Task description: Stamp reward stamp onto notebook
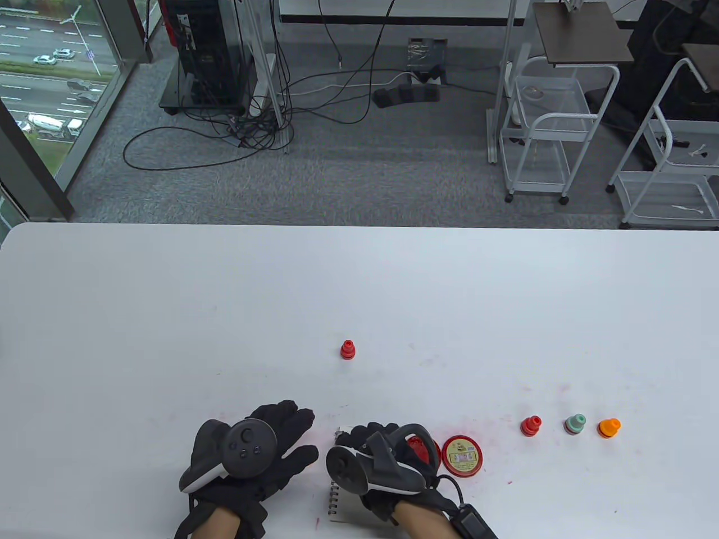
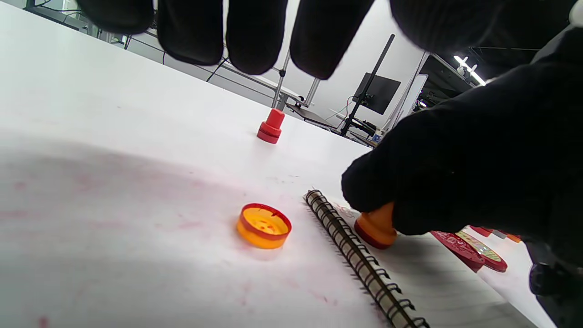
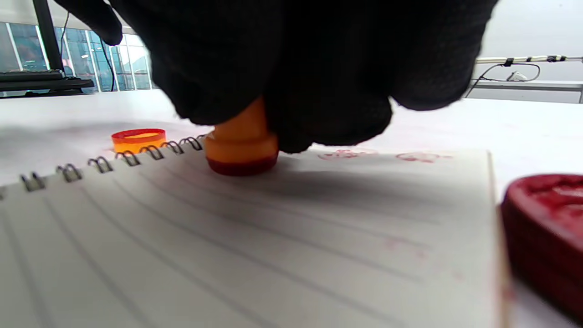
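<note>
The small orange plastic reward stamp with a dark red base (image 3: 241,143) stood upright on the lined page of the spiral-bound notebook (image 3: 255,237), its base flat against the paper near the top edge, just beside the wire spiral. My right hand (image 1: 387,457) gripped it from above, gloved fingers (image 3: 328,91) curled round the knob so that only the lower body and base showed. Two faint red imprints (image 3: 382,156) sat on the page along the top edge, to the right of the stamp in the right wrist view.

Just off the spiral side lay the stamp's orange cap with a red rim (image 2: 263,226), open side up on the white table (image 1: 168,314), near the notebook but apart from it. My left hand (image 1: 253,449) lay palm down above the table beside the notebook, fingers (image 2: 255,36) straight and slightly spread, holding nothing; whether they touched the surface I could not tell.

On the notebook's other side sat the open red ink pad (image 3: 542,228), close to the page edge, and next to it its round red lid with a printed label (image 1: 462,456). Further right stood three capped stamps in a row: red (image 1: 531,425), green (image 1: 574,424), orange (image 1: 609,428). Another red stamp (image 1: 347,350) stood alone, well away toward the table's middle. Pink ink smears marked the tabletop.
</note>
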A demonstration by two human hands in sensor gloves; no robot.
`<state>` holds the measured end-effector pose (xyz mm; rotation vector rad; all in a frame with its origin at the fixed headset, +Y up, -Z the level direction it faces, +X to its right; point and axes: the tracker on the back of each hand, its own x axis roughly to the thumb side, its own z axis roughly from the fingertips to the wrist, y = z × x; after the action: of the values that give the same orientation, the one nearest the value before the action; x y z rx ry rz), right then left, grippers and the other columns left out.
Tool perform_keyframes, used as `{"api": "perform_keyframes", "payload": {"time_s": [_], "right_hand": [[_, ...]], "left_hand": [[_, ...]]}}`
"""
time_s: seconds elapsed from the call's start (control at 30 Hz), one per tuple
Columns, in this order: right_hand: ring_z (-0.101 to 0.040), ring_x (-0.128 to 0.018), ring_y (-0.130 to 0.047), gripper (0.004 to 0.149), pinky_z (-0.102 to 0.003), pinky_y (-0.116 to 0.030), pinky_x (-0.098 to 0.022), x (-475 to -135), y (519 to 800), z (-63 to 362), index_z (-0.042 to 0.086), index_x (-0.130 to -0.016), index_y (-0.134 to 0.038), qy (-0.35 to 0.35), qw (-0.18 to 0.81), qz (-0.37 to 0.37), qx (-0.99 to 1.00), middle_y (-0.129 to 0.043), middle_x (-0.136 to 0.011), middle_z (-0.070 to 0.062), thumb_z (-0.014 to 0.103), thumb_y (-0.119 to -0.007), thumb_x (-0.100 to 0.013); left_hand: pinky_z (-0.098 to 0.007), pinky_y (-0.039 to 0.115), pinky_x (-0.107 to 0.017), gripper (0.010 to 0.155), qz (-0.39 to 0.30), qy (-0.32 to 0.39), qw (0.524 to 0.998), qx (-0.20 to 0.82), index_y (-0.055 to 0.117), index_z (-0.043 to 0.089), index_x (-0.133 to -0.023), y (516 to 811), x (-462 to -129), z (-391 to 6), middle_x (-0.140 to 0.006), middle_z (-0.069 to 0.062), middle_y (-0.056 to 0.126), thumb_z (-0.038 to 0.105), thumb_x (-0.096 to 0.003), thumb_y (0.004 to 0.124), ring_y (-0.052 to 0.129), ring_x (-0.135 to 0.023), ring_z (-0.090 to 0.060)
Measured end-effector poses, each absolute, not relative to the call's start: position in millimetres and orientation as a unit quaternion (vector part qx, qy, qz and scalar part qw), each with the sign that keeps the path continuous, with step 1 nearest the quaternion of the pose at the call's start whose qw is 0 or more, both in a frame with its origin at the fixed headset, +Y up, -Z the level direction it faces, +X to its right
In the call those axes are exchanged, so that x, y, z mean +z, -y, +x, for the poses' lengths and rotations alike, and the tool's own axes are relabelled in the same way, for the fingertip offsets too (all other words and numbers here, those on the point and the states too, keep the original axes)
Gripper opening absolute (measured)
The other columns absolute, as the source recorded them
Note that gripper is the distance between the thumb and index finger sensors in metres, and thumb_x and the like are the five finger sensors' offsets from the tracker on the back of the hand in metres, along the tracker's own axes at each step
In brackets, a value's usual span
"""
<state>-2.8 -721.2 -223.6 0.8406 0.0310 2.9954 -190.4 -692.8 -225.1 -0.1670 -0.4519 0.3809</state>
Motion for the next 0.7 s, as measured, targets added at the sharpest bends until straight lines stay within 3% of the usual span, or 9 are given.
{"api": "perform_keyframes", "payload": {"time_s": [0.7], "right_hand": [[-0.025,-0.047,-0.101,0.046,-0.048,-0.088,-0.045,-229.3,720.0,-11.6,0.020,-0.076,-0.089,-0.038,-0.003,0.256,0.966,-0.100,-0.067,-0.011,0.025,-0.088,-0.030]], "left_hand": [[-0.066,0.061,-0.072,0.076,-0.105,0.222,0.950,0.193,0.066,0.021,-0.113,695.2,-226.3,-189.7,-0.119,-0.020,0.061,0.063,-0.0492,0.063,0.066,-0.103,-0.049]]}}
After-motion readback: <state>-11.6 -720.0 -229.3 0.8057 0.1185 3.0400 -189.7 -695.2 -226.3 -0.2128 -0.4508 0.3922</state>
